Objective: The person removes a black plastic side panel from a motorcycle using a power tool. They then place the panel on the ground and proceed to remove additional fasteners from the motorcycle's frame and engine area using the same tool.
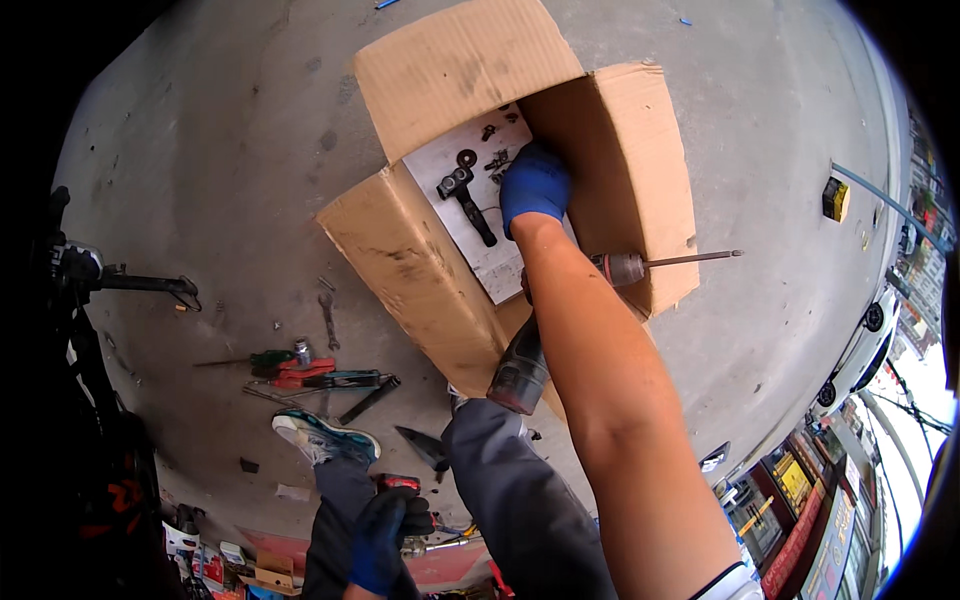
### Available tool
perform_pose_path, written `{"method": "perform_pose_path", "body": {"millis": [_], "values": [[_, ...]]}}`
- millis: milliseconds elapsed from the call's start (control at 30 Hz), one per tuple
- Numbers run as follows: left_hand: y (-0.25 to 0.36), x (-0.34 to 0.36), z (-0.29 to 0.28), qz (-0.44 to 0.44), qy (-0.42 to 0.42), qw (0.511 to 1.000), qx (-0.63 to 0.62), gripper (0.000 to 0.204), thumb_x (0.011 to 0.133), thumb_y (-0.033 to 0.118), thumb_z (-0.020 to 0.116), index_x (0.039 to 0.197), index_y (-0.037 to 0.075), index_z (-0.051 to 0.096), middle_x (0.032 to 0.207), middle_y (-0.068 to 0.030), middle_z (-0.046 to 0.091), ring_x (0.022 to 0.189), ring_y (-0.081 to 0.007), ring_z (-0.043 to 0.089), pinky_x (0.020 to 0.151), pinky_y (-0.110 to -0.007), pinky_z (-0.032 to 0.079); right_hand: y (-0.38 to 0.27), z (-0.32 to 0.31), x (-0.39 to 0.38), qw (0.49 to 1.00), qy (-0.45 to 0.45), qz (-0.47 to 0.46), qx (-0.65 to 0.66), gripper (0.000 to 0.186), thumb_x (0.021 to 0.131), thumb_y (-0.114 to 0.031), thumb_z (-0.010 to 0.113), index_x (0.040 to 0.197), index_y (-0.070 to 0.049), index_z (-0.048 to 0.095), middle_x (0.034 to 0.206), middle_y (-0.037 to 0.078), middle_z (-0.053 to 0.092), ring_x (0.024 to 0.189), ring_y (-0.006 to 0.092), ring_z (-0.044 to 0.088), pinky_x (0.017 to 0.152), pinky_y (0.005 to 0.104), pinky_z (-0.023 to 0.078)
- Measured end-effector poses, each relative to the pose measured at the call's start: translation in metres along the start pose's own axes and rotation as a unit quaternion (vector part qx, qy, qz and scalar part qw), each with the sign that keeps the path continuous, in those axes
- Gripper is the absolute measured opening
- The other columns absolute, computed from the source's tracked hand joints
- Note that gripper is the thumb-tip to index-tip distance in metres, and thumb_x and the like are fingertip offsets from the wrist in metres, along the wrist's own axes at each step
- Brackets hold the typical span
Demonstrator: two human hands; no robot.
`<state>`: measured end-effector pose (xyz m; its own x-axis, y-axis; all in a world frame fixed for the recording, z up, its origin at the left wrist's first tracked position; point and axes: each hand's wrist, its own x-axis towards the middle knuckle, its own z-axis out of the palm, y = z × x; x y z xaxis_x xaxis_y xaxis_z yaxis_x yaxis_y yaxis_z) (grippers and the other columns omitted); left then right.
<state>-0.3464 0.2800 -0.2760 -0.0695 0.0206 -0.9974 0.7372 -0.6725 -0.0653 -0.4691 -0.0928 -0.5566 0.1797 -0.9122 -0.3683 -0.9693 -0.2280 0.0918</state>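
Note:
My right hand, in a blue glove, reaches into an open cardboard box; its fingers are hidden beside small dark metal parts. These lie on a white sheet with a dark ring and a black hammer-shaped tool. Partly covered by my right forearm, a dark power drill rests across the box's near side, its long bit pointing right. Low in view, my left hand, also gloved, is closed round a red-and-black tool whose kind is unclear.
Screwdrivers and pliers lie on the concrete floor by my shoe, with a wrench above them. A dark machine stands at the left. Far right are a black-and-yellow block and a white car.

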Motion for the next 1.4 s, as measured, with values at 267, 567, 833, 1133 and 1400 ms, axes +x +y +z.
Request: {"method": "perform_pose_path", "body": {"millis": [267, 567, 833, 1133, 1400], "values": [[-0.008, -0.001, 0.006, -0.004, -0.024, 0.999, -0.044, 0.029, 0.098, 0.016, 0.049, 0.118, -0.005, 0.054, 0.098, -0.0178, 0.067, 0.081, -0.0237, 0.066, 0.073, -0.037, 0.056, -0.002, -0.1, -0.057, 0.894, 0.03, 0.084, 0.44, 0.013, 0.08, -0.007, 0.064, 0.093, -0.003, 0.063, 0.068, 0.004, 0.057, 0.062, 0.0137, 0.058, 0.058, 0.0295, 0.049], [-0.011, 0.001, 0.018, 0.003, -0.121, 0.986, -0.116, 0.033, 0.099, 0.022, 0.048, 0.122, -0.002, 0.052, 0.106, -0.017, 0.065, 0.089, -0.0242, 0.066, 0.081, -0.038, 0.054, 0.001, -0.211, -0.229, 0.743, -0.374, -0.119, 0.543, 0.015, 0.086, -0.012, 0.063, 0.098, -0.003, 0.062, 0.077, 0.006, 0.06, 0.068, 0.0155, 0.058, 0.06, 0.0276, 0.047], [-0.009, 0.006, 0.008, 0.094, -0.108, 0.986, -0.08, 0.035, 0.1, 0.021, 0.047, 0.123, -0.004, 0.053, 0.112, -0.0154, 0.063, 0.095, -0.0222, 0.063, 0.086, -0.036, 0.052, -0.007, -0.214, -0.287, 0.848, -0.257, -0.284, 0.366, 0.036, 0.083, -0.014, 0.064, 0.116, -0.002, 0.056, 0.093, 0.014, 0.063, 0.073, 0.0256, 0.061, 0.063, 0.0348, 0.049], [-0.013, -0.004, 0.025, 0.036, -0.119, 0.991, 0.053, 0.029, 0.093, 0.006, 0.055, 0.119, -0.005, 0.057, 0.098, -0.0169, 0.067, 0.083, -0.0239, 0.067, 0.075, -0.039, 0.057, 0.048, -0.071, -0.191, 0.564, -0.231, 0.351, 0.711, 0.041, 0.084, -0.017, 0.07, 0.115, 0.003, 0.053, 0.089, 0.013, 0.064, 0.072, 0.0208, 0.065, 0.062, 0.0326, 0.054], [-0.024, 0.007, 0.02, 0.025, -0.083, 0.994, -0.058, 0.033, 0.096, 0.017, 0.052, 0.121, -0.004, 0.055, 0.096, -0.017, 0.067, 0.08, -0.0234, 0.067, 0.072, -0.036, 0.056, 0.067, -0.171, -0.235, 0.576, -0.255, 0.332, 0.702, 0.03, 0.087, -0.016, 0.065, 0.11, 0.002, 0.055, 0.084, 0.012, 0.064, 0.068, 0.019, 0.065, 0.06, 0.0331, 0.056]]}}
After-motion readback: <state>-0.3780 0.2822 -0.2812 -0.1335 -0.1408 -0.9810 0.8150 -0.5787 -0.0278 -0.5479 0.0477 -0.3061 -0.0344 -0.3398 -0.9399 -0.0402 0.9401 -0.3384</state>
